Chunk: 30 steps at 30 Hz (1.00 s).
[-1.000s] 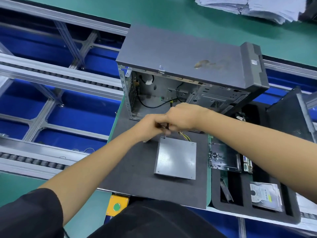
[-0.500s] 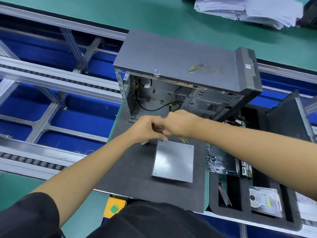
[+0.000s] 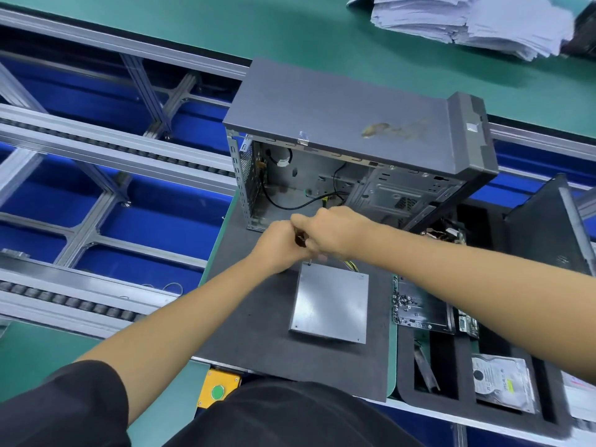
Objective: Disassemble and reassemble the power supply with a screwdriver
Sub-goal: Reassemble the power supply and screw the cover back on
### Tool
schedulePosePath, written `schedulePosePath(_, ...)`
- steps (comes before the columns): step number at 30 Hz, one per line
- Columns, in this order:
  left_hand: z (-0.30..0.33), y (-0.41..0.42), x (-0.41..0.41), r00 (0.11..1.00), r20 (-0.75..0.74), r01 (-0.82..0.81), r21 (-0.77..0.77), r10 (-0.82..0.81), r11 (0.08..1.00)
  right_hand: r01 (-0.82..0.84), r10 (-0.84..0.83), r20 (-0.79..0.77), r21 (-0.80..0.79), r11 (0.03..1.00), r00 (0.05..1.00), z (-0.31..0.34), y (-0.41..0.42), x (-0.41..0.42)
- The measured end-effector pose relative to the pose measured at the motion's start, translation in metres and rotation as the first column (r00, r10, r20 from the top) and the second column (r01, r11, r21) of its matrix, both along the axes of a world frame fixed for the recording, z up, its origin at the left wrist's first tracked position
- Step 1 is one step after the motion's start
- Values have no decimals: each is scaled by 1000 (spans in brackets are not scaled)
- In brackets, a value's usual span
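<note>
One power supply point(image 3: 330, 306), a flat grey metal box, is seen lying on a dark mat point(image 3: 258, 317) that covers the surface, just in front of one open computer case point(image 3: 338, 124). One screwdriver point(image 3: 301, 240) is held above the box's far left corner, its tip set at that corner. The dark handle is gripped by the left hand point(image 3: 279, 245), whose fingers are curled round it. The right hand point(image 3: 332, 230) is closed over the top of the same handle, touching the left hand. Yellow wires point(image 3: 351, 266) are visible at the box's far edge. To the right, one black foam tray point(image 3: 467, 398) is placed, in which one circuit board point(image 3: 419, 304) and one hard drive point(image 3: 501, 382) are kept. One stack of papers point(image 3: 467, 21) is laid on the far green surface. One yellow box with a green button point(image 3: 218, 391) is fixed at the near edge.
</note>
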<state>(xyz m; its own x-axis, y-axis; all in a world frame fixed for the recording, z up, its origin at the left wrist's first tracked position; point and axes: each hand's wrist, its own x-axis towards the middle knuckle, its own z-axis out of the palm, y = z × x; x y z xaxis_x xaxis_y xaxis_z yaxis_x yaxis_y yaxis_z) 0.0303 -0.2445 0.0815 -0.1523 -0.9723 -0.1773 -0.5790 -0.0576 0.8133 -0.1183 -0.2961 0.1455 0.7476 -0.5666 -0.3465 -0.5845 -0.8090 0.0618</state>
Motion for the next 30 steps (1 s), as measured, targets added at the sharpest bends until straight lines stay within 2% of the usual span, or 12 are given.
schedulePosePath(2, -9, 2, -5, 1000, 18, -4, -42, 4, 999, -10, 10, -33, 7, 1000, 999, 6, 1, -1)
schedulePosePath(6, -12, 2, 0, 980, -155, 115, -46, -120, 992, -366, 356, -132, -54, 929, 925, 21, -9, -6)
schedulePosePath(8, -8, 1, 1, 974, -152, 160, -77, -170, 984, -406, 399, -156, -14, 914, 904, 26, -10, -6)
schedulePosePath(10, -10, 2, -2, 982, -140, 114, -70, -123, 991, -322, 324, -94, 28, 946, 942, 26, -8, -8)
schedulePosePath(14, -20, 10, -10, 993, -71, -98, -104, 91, 990, 6, -10, 34, 108, 994, 999, 12, 3, -13)
schedulePosePath(16, -24, 10, -10, 989, -138, -70, -106, 55, 992, 46, -49, 23, 113, 993, 999, 9, 5, -15)
schedulePosePath(19, -16, 5, -4, 984, -162, 60, -47, -67, 997, -199, 198, -43, -46, 979, 979, 15, -2, -18)
schedulePosePath(22, -12, 3, 1, 958, -226, 162, -69, -174, 984, -410, 405, -98, -42, 911, 909, 22, -8, -14)
schedulePosePath(24, -15, 1, 6, 961, -220, 157, -64, -167, 986, -321, 320, -66, -10, 947, 945, 19, -6, -10)
schedulePosePath(26, -15, 2, 7, 967, -238, 95, -15, -96, 995, -105, 105, 0, 26, 994, 995, 10, 1, -7)
schedulePosePath(28, -17, 4, 3, 983, -183, -14, -31, 8, 999, 90, -96, 55, 103, 991, 994, 2, 7, -6)
schedulePosePath(30, -17, 5, -3, 981, -193, -48, -85, 31, 995, 167, -182, 70, 180, 969, 981, 4, 4, -6)
